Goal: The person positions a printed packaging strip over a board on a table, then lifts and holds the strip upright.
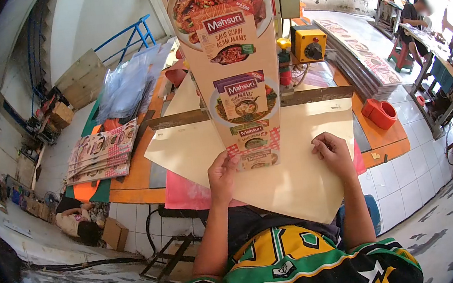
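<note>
A tall printed panel [238,73] with food pictures stands up in front of me, its lower end over a cream sheet [302,172]. At the panel's lower left corner, my left hand [223,176] has its fingers closed on the edge. My right hand [330,153] is to the right of the panel, apart from it, over the cream sheet with its fingers curled; whether it holds anything is too small to tell. A dark metal bar [316,95] crosses behind the panel, at the sheet's far edge.
A yellow control box [308,44] stands behind the bar. Right of the sheet is a red ring-shaped object [379,114]. Printed panels [102,150] are stacked at left, more [362,56] at back right. One person [417,16] sits at far right, another [79,221] lies at lower left.
</note>
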`<state>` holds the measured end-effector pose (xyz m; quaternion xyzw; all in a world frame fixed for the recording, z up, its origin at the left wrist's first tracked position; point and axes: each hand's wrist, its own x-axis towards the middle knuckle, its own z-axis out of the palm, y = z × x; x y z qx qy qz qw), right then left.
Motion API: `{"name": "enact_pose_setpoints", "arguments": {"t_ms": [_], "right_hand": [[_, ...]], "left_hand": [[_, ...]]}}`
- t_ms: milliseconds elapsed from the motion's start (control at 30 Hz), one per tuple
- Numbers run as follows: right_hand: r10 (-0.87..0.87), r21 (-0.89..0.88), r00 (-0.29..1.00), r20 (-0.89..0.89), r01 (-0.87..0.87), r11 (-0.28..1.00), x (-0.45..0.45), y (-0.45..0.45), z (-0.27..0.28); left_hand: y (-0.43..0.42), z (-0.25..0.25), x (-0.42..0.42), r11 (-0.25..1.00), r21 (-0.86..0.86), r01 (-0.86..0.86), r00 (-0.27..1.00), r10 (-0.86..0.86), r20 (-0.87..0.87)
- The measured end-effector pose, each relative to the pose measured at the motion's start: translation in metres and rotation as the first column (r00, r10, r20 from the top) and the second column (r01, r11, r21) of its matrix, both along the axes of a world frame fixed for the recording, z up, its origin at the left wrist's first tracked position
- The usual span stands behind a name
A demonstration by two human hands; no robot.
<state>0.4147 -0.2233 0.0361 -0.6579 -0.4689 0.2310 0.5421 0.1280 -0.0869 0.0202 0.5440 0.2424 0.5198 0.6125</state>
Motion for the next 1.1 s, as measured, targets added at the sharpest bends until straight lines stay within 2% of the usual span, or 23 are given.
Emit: {"name": "enact_pose_setpoints", "arguments": {"t_ms": [267,567,833,967,1100], "right_hand": [[-0.009,-0.004,1.0,-0.018,0.009,1.0,-0.005,-0.001,0.004],[-0.013,-0.019,1.0,0.005,0.013,1.0,-0.004,-0.002,0.007],[-0.018,-0.015,1.0,-0.005,0.018,1.0,-0.004,-0.001,0.005],[-0.016,-0.008,1.0,0.014,0.016,1.0,-0.002,0.0,0.002],[-0.014,-0.019,1.0,0.021,0.015,1.0,-0.002,-0.001,0.004]], "left_hand": [[-0.001,0.002,-0.001,1.0,0.01,-0.021,0.999,0.021,-0.036],[0.003,-0.005,-0.005,0.999,-0.003,0.035,0.998,-0.036,-0.042],[0.001,-0.002,-0.001,1.0,-0.01,0.024,0.999,-0.023,0.023],[0.005,-0.008,-0.005,0.999,-0.012,0.032,0.999,-0.033,-0.031],[0.003,-0.004,-0.003,0.998,-0.035,0.051,0.998,-0.05,0.025]]}}
